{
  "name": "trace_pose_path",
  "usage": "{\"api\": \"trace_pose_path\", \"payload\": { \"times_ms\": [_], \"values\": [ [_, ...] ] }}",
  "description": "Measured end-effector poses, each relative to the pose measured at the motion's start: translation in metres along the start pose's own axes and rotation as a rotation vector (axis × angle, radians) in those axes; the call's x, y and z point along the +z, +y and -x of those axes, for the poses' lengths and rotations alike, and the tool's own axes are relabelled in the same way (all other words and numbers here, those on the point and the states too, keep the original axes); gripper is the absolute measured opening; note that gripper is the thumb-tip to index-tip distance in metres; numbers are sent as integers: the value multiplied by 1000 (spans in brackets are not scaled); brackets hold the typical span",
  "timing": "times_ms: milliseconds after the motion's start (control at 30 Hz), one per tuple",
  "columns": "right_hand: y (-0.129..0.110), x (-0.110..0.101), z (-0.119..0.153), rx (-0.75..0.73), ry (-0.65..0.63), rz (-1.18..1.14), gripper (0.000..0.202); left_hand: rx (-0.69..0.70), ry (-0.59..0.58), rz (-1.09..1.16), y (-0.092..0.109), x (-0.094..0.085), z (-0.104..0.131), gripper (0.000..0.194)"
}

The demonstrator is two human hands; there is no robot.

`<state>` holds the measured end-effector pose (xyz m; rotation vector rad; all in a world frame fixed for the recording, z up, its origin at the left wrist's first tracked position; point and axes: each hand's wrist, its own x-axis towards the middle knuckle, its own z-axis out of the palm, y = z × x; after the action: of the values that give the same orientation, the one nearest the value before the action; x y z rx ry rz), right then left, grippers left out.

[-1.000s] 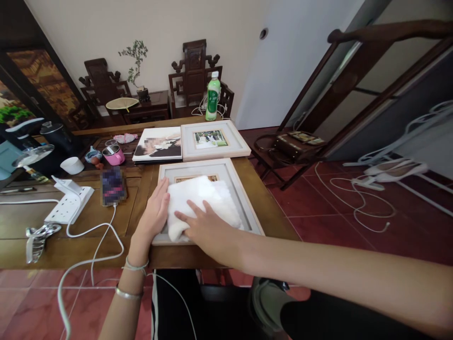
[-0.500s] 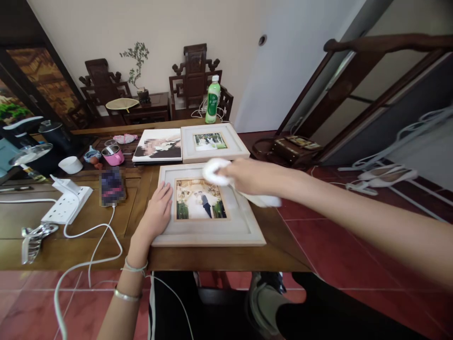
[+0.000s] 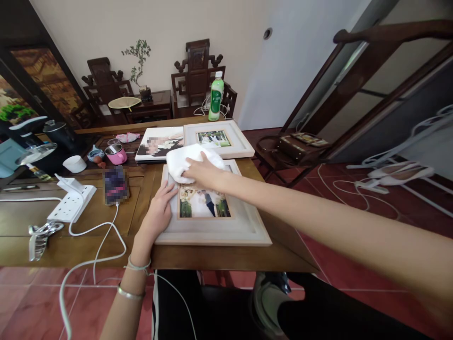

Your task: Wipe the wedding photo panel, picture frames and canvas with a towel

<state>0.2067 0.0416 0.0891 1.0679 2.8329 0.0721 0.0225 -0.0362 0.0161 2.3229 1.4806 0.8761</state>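
Observation:
A pale picture frame (image 3: 247, 229) with a wedding photo lies flat on the wooden table (image 3: 226, 259) in front of me. My left hand (image 3: 161, 208) rests on its left edge, fingers stretched out and holding nothing. In my right hand (image 3: 203, 171) is a white cloth (image 3: 177, 158), pressed against the upper left part of the frame. The cloth and hand hide the top of the photo. Just behind lies a second pale picture frame (image 3: 237, 141), and left of that a photo panel (image 3: 159, 134).
A green bottle (image 3: 215, 98) stands at the table's back edge. To the left are a phone (image 3: 116, 185) with a white cable, a power strip (image 3: 76, 200), a silver hair clip (image 3: 41, 238), a pink cup (image 3: 116, 154) and a white cup (image 3: 75, 164). A wooden chair (image 3: 293, 141) stands at right.
My right hand has swept the white cloth leftward across the top of the frame to its upper left corner. My left hand stays on the left edge.

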Motion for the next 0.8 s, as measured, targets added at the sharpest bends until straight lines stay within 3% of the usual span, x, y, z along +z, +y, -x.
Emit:
{"api": "trace_pose_path", "payload": {
  "times_ms": [100, 267, 400, 600, 800],
  "values": [
    [20, -1, 22, 37, -12, 17, 39, -31, -14, -6, -1, 1, 1, 51],
    [51, 1, 59, 179, -140, 50, 54, -23, -4, -25, -3, 2, 1, 50],
    [56, 5, 84, 213, -162, 127, 52, 26, 29, -16, -7, 5, 0, 49],
    [19, 2, 111, 121, -190, 134, 45, 14, 31, -2, -7, 5, -1, 47],
    [-38, -31, 144, 142, -427, -86, 42, 12, 19, 13, -2, 1, -2, 48]
  ]
}}
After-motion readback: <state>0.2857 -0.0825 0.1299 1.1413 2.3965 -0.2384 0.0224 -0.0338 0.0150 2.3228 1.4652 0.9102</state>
